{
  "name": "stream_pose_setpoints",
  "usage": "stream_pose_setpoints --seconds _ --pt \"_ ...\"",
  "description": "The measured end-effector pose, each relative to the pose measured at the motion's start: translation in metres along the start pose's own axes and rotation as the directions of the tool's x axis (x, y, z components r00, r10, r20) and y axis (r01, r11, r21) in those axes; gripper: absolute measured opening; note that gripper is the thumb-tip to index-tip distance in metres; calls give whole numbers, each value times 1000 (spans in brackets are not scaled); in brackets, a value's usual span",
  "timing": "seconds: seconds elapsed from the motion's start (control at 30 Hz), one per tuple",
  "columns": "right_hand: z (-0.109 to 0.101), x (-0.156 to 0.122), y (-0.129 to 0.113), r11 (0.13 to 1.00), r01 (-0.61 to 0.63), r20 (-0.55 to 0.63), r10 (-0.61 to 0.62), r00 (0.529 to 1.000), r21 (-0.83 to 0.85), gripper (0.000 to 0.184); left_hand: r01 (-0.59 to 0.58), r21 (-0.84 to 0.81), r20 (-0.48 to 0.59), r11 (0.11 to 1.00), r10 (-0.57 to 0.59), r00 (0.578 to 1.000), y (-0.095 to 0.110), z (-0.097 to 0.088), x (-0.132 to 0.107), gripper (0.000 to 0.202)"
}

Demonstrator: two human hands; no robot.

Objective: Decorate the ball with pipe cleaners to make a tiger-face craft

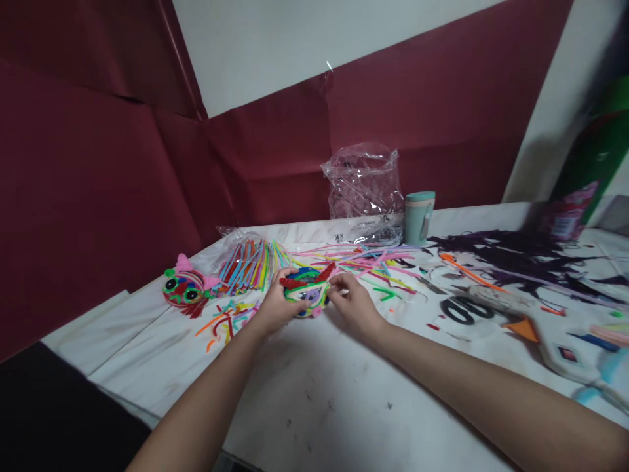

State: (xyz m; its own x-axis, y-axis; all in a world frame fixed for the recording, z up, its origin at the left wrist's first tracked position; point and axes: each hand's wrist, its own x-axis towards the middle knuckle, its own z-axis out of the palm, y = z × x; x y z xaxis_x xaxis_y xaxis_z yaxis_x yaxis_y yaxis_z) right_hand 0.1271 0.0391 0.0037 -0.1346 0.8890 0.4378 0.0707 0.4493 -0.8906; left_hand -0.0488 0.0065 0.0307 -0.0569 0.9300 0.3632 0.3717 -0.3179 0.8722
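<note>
My left hand is closed on the left side of a pipe-cleaner animal head, green, yellow, white and blue with red ear-like strips on top. At the head's right edge, my right hand has its fingertips pinched together beside a red strip; what lies between them is too small to make out. To the left sits another pipe-cleaner animal head, striped in red and green, with pink ears and big black eyes. Short cut pipe-cleaner pieces are scattered near my left hand.
Behind lie bundled pipe cleaners, loose pipe cleaners, a clear plastic bag and a mint cup. On the right are black-handled scissors, a glue gun and dark purple strips.
</note>
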Motion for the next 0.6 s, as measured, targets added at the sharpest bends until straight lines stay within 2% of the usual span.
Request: stream_pose_setpoints --seconds 0.07,0.23,0.4,0.47,0.5,0.53,0.6 --pt "-1 -3 -3 999 47 13 -47 999 -25 6 -1 -4 -3 1000 1 1000 -3 -1 1 68" --pt "4 -11 -9 997 80 86 -78 993 -22 7 -85 17 -55 996 85 995 -11 -1 1 69" --pt "7 -10 -4 999 -7 119 2 993 46 13 -220 231 -45 948 236 971 -10 4 -2 72" --pt "6 -6 -4 995 -28 133 15 991 91 15 -265 309 -105 914 309 945 -6 2 -4 72" --pt "4 -3 -5 994 -33 140 18 990 106 15 -296 349 -172 889 372 912 -2 1 -6 69" --pt "2 -1 -8 993 -32 146 15 989 111 15 -341 396 -241 852 455 857 2 -1 -8 61" --pt "-3 1 -17 995 -11 154 -5 988 99 14 -461 493 -308 738 644 700 12 -5 -14 39"
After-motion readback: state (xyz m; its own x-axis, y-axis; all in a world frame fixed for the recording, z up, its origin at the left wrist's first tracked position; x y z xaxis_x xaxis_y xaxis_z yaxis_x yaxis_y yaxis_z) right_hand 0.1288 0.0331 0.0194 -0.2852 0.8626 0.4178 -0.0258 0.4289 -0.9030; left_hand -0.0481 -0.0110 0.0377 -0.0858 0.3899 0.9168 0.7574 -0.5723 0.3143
